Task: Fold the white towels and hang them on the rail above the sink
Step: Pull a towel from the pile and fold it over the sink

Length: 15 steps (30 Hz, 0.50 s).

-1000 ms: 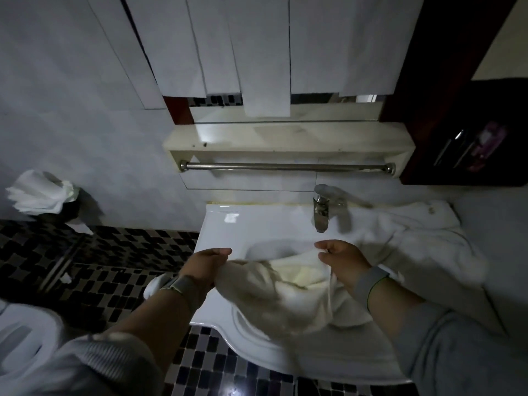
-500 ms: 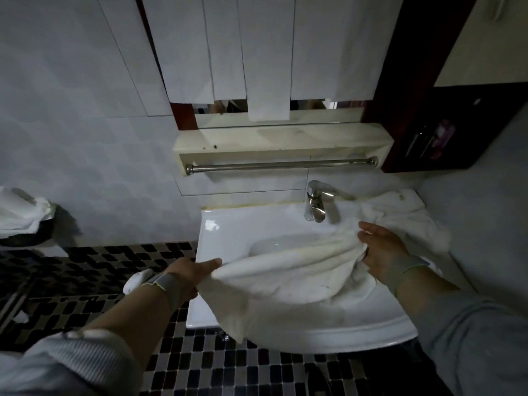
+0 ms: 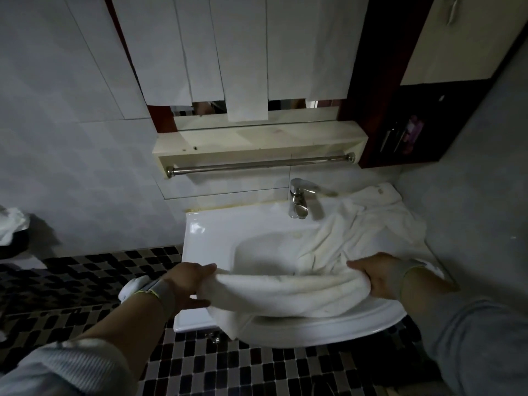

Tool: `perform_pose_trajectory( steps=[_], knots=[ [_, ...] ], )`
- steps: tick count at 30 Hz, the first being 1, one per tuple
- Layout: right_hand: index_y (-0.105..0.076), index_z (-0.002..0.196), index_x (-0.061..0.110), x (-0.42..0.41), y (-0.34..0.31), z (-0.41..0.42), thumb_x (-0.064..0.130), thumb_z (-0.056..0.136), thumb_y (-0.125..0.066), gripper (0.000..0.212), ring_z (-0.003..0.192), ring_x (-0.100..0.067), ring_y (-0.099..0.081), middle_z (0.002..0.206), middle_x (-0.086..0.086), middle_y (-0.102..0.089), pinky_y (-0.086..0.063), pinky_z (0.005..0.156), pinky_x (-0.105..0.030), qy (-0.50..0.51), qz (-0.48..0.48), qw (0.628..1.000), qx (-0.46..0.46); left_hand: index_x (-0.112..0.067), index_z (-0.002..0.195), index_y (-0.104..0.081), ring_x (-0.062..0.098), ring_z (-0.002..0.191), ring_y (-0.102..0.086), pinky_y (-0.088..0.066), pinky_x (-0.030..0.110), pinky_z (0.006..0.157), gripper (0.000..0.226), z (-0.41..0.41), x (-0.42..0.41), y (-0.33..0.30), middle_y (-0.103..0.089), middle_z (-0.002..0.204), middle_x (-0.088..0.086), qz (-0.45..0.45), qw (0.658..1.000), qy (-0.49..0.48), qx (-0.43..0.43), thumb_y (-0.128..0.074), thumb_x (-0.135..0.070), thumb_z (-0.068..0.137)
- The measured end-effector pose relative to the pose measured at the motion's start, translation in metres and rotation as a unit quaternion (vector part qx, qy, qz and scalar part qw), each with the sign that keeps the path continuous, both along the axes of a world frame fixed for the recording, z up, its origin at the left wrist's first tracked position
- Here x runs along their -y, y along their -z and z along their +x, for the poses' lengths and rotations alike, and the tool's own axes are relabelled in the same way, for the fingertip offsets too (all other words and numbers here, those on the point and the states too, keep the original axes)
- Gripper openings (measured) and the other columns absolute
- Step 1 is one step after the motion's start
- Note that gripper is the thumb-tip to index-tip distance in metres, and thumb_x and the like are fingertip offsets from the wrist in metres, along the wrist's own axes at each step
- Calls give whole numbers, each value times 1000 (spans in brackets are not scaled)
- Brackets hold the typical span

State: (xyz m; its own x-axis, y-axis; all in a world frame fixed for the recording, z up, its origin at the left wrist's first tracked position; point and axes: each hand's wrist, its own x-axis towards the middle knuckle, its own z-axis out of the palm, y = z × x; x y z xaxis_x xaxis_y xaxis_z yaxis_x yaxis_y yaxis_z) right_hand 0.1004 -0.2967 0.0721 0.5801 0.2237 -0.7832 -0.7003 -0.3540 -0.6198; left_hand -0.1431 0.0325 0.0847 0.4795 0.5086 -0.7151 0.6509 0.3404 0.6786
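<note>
A white towel [image 3: 285, 292] is stretched between my two hands over the front of the white sink [image 3: 211, 235]. My left hand [image 3: 185, 284] grips its left end, and my right hand [image 3: 374, 274] grips its right end. The towel sags in loose folds and part of it hangs over the sink's front rim. A second white towel [image 3: 368, 224] lies crumpled on the sink's right side, beside the tap. The metal rail [image 3: 257, 165] runs bare under a pale shelf above the sink.
A chrome tap [image 3: 298, 200] stands at the back of the sink. A dark wooden cabinet [image 3: 411, 130] with small items is at the right. A white bag in a dark bin [image 3: 11, 232] sits at the far left. The floor is black-and-white mosaic tile [image 3: 85, 275].
My hands have spread apart, pulling the bunched towel out lengthwise over the sink's front. My right hand has drawn back toward the front edge.
</note>
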Motion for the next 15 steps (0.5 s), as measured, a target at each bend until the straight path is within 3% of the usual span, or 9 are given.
perform_pose_trajectory(
  steps=[4, 6, 10, 13, 15],
  knots=[
    [-70, 106, 1, 21, 23, 1, 28, 82, -76, 37, 90, -35, -70, 99, -21, -74, -60, 76, -40, -117, -119, 986, -8, -5, 93, -62, 31, 91, -63, -63, 38, 56, 16, 17, 13, 5, -60, 106, 18, -5, 998, -54, 37, -72, -18, 89],
    [-65, 111, 2, 24, 27, 7, 33, 91, -64, 36, 86, -31, -67, 97, -16, -71, -54, 65, -30, -118, -141, 983, 5, -4, 90, -63, 33, 97, -60, -62, 39, 50, 13, 23, 19, 7, -57, 104, 17, -25, 995, -91, 40, -73, -11, 87],
    [-60, 98, 10, 17, 7, 25, 51, 96, -46, 43, 58, -20, -51, 70, -8, -58, -32, 51, -22, -107, -183, 977, 27, -4, 97, -63, 31, 98, -59, -62, 38, 54, 9, 34, 23, -3, -58, 112, 17, 1, 995, -84, 47, -67, -8, 90],
    [-54, 93, 10, 4, -16, 54, 55, 95, -44, 46, 52, -19, -45, 70, -7, -48, -34, 43, -21, -45, -131, 988, 63, -6, 113, -61, 27, 95, -63, -62, 35, 64, 26, 57, 22, -25, -61, 114, 15, 58, 992, -76, 77, -66, -15, 89],
    [-54, 101, 13, -8, -37, 70, 57, 94, -44, 46, 57, -21, -56, 90, -8, -58, -45, 46, -26, 4, -50, 995, 85, -5, 113, -64, 29, 98, -63, -63, 37, 66, 28, 72, 21, -47, -63, 111, 13, 53, 984, -107, 136, -70, -19, 89]
  ],
)
